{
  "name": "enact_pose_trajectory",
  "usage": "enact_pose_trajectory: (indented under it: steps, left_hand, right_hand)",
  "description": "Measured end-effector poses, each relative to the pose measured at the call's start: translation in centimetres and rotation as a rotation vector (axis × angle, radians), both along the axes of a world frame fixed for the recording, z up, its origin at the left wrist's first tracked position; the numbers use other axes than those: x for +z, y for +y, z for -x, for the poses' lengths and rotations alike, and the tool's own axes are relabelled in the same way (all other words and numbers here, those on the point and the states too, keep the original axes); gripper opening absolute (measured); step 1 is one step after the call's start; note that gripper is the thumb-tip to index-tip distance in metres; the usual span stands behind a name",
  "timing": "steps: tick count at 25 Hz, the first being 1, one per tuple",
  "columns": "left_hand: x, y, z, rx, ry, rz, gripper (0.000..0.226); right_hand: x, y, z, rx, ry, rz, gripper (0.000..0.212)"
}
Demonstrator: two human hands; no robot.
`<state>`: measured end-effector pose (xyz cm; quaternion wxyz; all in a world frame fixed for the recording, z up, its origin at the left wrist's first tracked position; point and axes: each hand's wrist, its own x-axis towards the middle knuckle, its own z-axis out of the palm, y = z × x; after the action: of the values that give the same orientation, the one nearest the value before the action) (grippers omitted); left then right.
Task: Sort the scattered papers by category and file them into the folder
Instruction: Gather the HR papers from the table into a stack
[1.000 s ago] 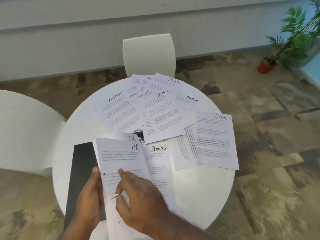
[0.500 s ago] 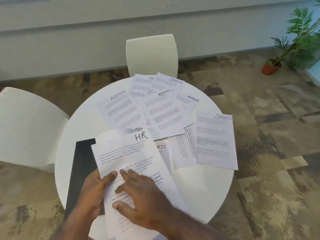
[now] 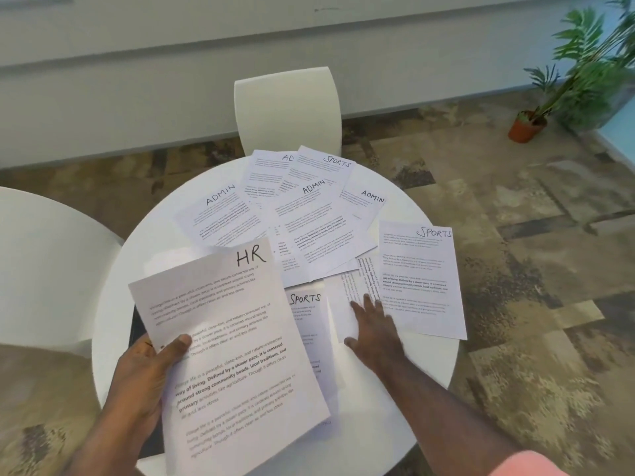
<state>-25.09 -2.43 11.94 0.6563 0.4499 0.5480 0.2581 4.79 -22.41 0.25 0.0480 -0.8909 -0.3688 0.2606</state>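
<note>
The left hand grips the HR sheets by their left edge, thumb on top, above the tabletop's near-left side, over the dark folder, which they mostly hide. The right hand lies open, fingers spread on a sideways sheet near the right edge. Pressing and dragging it could pull along the SPORTS sheet just beside it, which already overhangs the right edge and might slide to the floor. The one-sided grip lets the HR sheets droop or fan apart.
</note>
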Motion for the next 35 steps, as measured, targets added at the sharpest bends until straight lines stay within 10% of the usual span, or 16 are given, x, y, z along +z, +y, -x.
enact_pose_trajectory:
  steps: [11,24,35]
  left_hand:
    - [-0.9,-0.5,2.5,0.027,0.006,0.061,0.034]
    - [-0.6,0.4,2.3,0.022,-0.037,0.047,0.026]
    - [0.5,2.6,5.3,0.058,0.015,0.153,0.031]
  right_hand:
    - [-4.3,2.4,0.8,0.128,-0.083,0.178,0.072]
    - [1.0,-0.1,0.7,-0.09,0.034,-0.402,0.031]
    - [4.0,-3.5,5.6,0.289,0.154,-0.537,0.029]
